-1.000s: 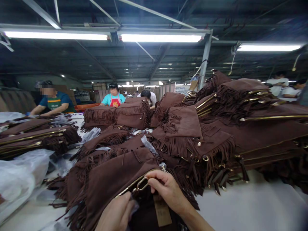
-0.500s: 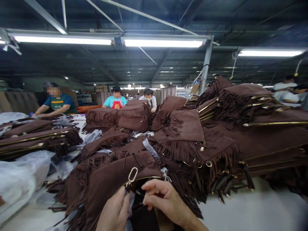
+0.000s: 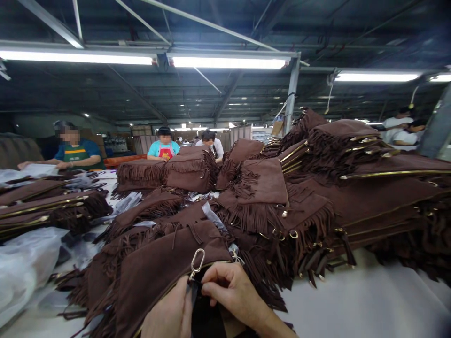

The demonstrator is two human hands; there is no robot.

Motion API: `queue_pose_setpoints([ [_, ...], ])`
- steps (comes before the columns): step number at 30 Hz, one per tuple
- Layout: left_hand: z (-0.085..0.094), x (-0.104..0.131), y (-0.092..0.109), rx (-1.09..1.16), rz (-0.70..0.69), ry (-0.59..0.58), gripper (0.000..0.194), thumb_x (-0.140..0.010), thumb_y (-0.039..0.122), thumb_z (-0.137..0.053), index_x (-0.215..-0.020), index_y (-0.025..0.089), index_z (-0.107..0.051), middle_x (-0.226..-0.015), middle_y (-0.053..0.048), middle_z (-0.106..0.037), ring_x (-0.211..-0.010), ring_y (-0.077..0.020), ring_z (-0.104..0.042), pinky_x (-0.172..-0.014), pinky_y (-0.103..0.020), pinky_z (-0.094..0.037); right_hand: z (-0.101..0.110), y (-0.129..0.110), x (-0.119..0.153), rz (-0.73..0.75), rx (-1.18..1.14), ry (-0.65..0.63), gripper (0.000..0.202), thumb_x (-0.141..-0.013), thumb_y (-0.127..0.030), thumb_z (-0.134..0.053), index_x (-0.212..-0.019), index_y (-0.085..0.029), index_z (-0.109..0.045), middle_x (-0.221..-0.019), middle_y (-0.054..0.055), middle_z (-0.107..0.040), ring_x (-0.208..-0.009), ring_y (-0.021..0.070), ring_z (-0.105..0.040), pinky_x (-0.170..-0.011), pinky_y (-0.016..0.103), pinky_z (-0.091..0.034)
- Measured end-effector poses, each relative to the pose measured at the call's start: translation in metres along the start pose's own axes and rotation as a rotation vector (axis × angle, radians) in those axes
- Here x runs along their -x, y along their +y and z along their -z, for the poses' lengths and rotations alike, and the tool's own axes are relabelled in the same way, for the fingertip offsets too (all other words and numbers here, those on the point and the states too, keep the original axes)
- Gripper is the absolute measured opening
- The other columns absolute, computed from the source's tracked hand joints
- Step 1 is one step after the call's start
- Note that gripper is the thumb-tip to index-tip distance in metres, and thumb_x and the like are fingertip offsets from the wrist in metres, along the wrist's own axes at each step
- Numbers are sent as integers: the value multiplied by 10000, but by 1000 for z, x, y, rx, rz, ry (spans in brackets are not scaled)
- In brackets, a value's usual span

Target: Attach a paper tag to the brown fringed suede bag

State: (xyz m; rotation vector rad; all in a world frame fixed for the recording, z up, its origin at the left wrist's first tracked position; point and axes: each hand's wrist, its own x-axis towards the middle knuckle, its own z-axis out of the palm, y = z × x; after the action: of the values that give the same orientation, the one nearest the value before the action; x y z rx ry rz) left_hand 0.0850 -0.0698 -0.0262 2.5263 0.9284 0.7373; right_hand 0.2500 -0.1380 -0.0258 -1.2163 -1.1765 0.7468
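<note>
A brown fringed bag [image 3: 155, 267] lies in front of me with its zipped top toward me. My left hand [image 3: 167, 310] is closed on a dark strap end at the bag's opening, and a gold oval clasp [image 3: 198, 261] sticks up just above its fingertips. Close beside it on the right, my right hand [image 3: 236, 292] makes a pinch at the base of the clasp. Something thin and dark shows at those fingertips, too small to name. Below the hands, the dark inside of the bag is partly hidden by them.
More brown fringed bags [image 3: 266, 180] are heaped ahead and stacked high [image 3: 384, 197] on the right. Clear plastic bags [image 3: 31, 267] lie at left on the white table [image 3: 338, 305]. Co-workers [image 3: 78, 148] stand or sit across the table and farther back.
My right hand has come in to the clasp, its thumb and fingers now pinched together. The view has swung slightly to the right. A co-worker at left now handles a pale sheet.
</note>
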Motion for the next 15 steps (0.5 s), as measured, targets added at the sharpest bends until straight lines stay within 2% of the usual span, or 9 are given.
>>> queue_pose_setpoints([
  [4, -11, -2, -5, 52, -98, 101, 290, -941, 243, -378, -1041, 267, -649, -1088, -55, -759, -1002, -201, -713, -847, -237, -531, 1, -1, 1, 15, -21, 24, 63, -687, -154, -625, -685, -142, -688, -578, -19, -633, -446, 91, -546, -453, 177, -423],
  [7, -14, -4, -10, 97, -112, 151, 307, -958, 252, -371, -1108, 245, -639, -1122, -54, -755, -1018, -186, -712, -864, -228, -539, 3, -3, 0, 15, 22, 33, 66, -685, -148, -604, -661, -140, -665, -546, -29, -601, -447, 85, -522, -447, 170, -392],
  [10, -9, -5, -14, 80, -155, 151, 299, -964, 253, -400, -1140, 232, -640, -1129, -53, -759, -1015, -178, -720, -862, -209, -548, 4, -4, 0, 10, 67, 42, 76, -687, -143, -586, -660, -138, -658, -529, -37, -580, -442, 78, -503, -441, 166, -359],
  [15, -7, -3, -22, -70, -241, 143, 334, -972, 236, -403, -1215, 178, -624, -1185, -90, -742, -1079, -182, -707, -904, -209, -546, 3, -4, 0, 11, 111, 63, 88, -682, -144, -572, -656, -140, -657, -507, -39, -566, -432, 84, -493, -433, 171, -340],
])
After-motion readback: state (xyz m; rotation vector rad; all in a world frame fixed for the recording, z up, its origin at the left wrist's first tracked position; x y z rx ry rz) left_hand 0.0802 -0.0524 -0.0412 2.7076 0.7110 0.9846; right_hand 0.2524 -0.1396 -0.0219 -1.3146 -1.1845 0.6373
